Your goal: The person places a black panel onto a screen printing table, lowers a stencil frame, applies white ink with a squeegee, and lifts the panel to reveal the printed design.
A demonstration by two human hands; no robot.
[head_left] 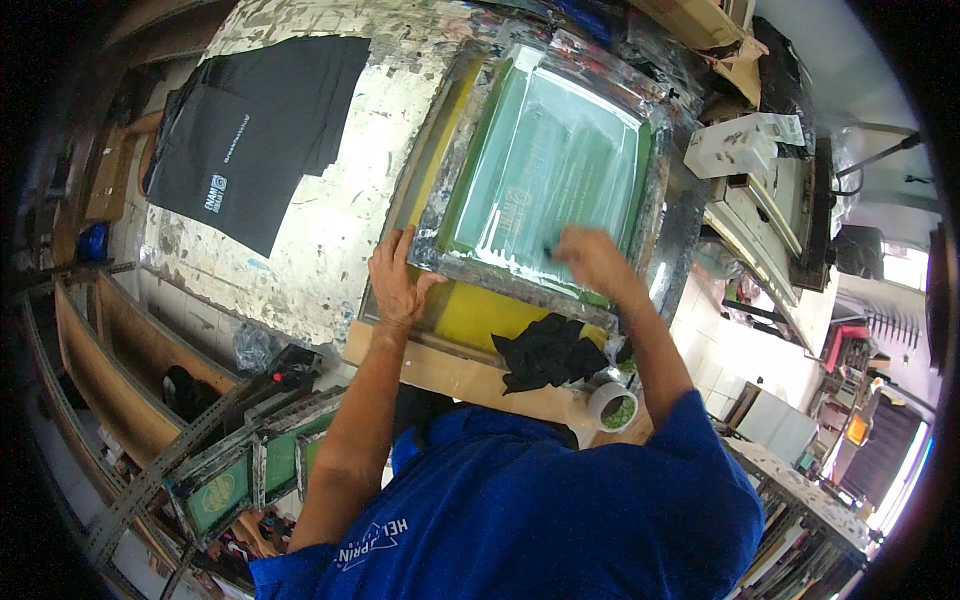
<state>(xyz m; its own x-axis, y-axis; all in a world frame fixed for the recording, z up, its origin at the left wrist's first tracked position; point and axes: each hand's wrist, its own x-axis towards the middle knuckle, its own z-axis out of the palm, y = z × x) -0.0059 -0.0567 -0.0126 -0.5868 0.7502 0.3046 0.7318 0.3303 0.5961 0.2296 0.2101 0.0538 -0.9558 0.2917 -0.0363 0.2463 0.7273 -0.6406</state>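
Note:
A screen-printing frame lies tilted on the table in front of me, its edges smeared with dark ink. White ink streaks run over its green mesh, with thicker white along the borders. My left hand grips the frame's near left corner, thumb on the near edge. Over the near right part of the mesh is my right hand, closed. A small dark thing shows at its fingertips, too unclear to name. Beneath the frame, a yellow surface sticks out toward me.
Black printed fabric pieces lie at the table's left. Near me sit a crumpled black cloth and a white tub with green inside. A white container stands far right. Wooden shelves and stacked green screens occupy the lower left.

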